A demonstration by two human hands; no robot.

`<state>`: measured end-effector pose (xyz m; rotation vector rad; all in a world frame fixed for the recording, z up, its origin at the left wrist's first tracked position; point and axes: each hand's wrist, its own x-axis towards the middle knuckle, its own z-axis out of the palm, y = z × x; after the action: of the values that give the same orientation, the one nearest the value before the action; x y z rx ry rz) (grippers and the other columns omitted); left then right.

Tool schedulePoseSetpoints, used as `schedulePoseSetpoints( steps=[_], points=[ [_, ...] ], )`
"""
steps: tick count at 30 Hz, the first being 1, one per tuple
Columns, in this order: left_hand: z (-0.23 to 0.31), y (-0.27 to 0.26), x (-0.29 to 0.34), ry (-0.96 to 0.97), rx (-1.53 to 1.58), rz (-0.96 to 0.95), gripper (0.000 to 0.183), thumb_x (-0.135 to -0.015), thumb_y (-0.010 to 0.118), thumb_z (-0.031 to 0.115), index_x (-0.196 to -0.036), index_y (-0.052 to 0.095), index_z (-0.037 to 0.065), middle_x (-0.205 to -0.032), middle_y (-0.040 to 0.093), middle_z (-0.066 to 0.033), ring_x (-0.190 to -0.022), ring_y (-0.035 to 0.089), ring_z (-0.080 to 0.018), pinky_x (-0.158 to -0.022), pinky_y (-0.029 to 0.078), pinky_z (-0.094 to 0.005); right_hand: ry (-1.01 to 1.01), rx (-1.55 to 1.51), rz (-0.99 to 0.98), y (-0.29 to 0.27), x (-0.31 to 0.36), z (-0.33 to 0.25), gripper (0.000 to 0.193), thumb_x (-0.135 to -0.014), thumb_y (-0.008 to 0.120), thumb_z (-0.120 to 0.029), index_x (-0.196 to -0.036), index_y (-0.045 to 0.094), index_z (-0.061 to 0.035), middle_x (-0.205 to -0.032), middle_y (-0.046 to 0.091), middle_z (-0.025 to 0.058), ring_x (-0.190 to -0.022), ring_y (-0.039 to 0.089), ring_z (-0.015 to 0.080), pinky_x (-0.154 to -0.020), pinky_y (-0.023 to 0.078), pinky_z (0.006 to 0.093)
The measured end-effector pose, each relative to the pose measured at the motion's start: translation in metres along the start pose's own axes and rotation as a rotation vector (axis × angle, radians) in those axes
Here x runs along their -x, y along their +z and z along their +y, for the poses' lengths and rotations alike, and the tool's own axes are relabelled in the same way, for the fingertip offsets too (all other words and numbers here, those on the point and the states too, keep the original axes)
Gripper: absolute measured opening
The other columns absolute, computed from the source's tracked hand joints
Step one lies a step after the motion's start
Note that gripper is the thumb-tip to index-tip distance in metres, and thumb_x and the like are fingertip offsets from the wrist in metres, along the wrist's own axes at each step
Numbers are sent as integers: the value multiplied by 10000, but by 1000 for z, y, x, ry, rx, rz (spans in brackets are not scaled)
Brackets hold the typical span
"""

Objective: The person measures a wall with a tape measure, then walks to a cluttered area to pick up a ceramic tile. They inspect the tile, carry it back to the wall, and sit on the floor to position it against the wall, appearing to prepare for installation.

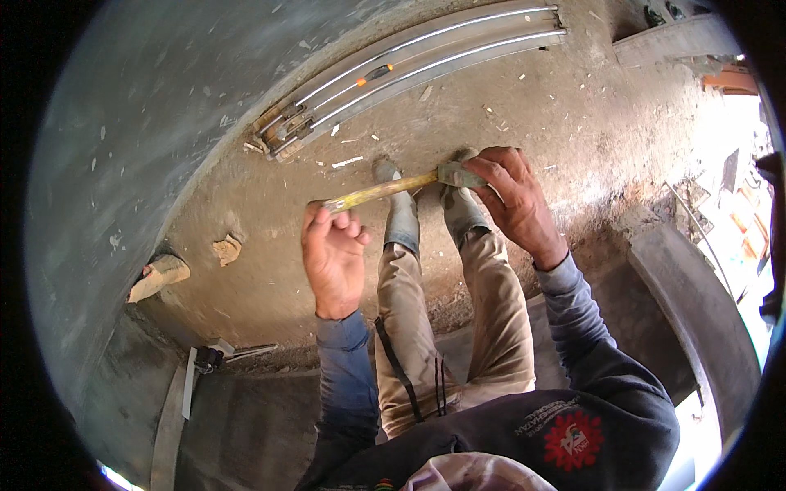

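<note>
A tape measure stretches between my two hands in front of my shins. Its greenish-grey case (458,174) is gripped by my right hand (521,200), with the thumb and fingers closed on its right end. The yellow blade (381,192) runs out to the left, drawn a short way and nearly straight. At its free end, my left hand (334,258) pinches the tip between thumb and forefinger, and the other fingers are curled. My boots (401,214) stand on the floor below the tape.
A long manual tile cutter (434,53) with two metal rails lies by the far wall, an orange-and-black handle (376,74) on it. Broken pieces (228,250) and pale scraps litter the dusty floor. A dark wall (164,123) rises on the left; a low ledge (696,295) stands right.
</note>
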<state>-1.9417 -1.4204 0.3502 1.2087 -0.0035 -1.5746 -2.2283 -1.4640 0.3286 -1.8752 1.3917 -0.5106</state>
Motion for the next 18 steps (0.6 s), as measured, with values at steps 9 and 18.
schedulePoseSetpoints(
  steps=[9, 18],
  points=[
    [39, 1, -3, 49, 34, -20, 128, -1033, 627, 291, -1050, 556, 186, -887, 521, 42, -820, 516, -116, -750, 440, -341, 14, 45, 79, -23, 0, 6, 386, -877, 777, -45, -1246, 671, -85, -1189, 642, 110, -1132, 634, 329, -946, 525, 440],
    [25, -6, -15, 65, -53, -15, 140, -1059, 614, 297, -1086, 633, 160, -909, 587, 25, -839, 576, -126, -754, 492, -338, 34, 28, 45, -21, -3, 11, 371, -893, 744, -39, -1254, 675, -97, -1206, 631, 114, -1141, 617, 335, -961, 521, 446]
  ],
)
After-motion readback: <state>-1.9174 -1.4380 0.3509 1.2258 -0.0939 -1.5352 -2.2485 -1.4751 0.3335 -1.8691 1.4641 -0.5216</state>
